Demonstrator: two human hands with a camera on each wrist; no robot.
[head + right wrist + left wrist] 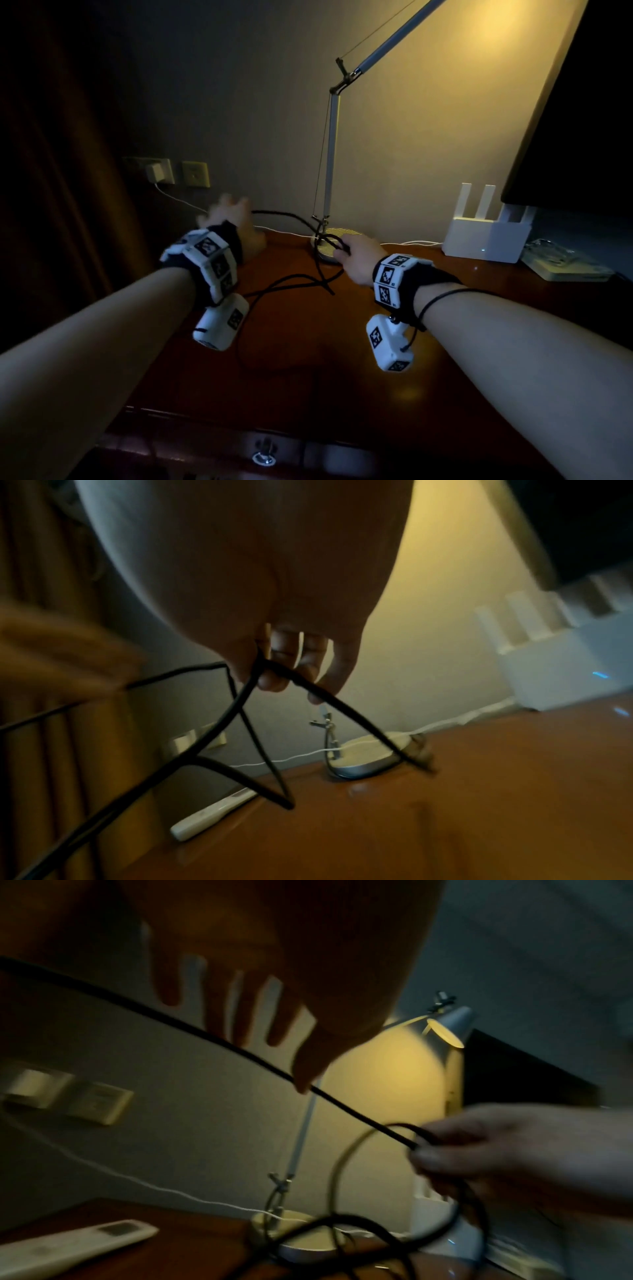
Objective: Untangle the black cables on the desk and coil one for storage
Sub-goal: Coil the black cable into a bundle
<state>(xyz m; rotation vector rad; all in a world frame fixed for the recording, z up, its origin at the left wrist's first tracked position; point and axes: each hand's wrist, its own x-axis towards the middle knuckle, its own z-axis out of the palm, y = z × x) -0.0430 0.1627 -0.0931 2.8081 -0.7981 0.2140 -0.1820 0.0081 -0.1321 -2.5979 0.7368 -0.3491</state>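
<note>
A black cable (274, 213) arcs through the air between my two hands, and more of it hangs in loops down onto the wooden desk (359, 342). My right hand (346, 251) grips a bunch of the cable (241, 696) loops in front of the lamp base, fingers curled round them (284, 666). My left hand (229, 214) is raised at the back left, blurred, with fingers straight and spread. In the left wrist view the cable (359, 1116) runs under those fingers (246, 1010) and past the thumb tip to the right hand (496, 1150).
A desk lamp with a round base (323, 253) stands just behind the right hand. At the back right are a white router (486, 240) and a dark monitor (582, 137). A white remote (68, 1245) lies at the left. A charger (156, 171) sits in the wall socket.
</note>
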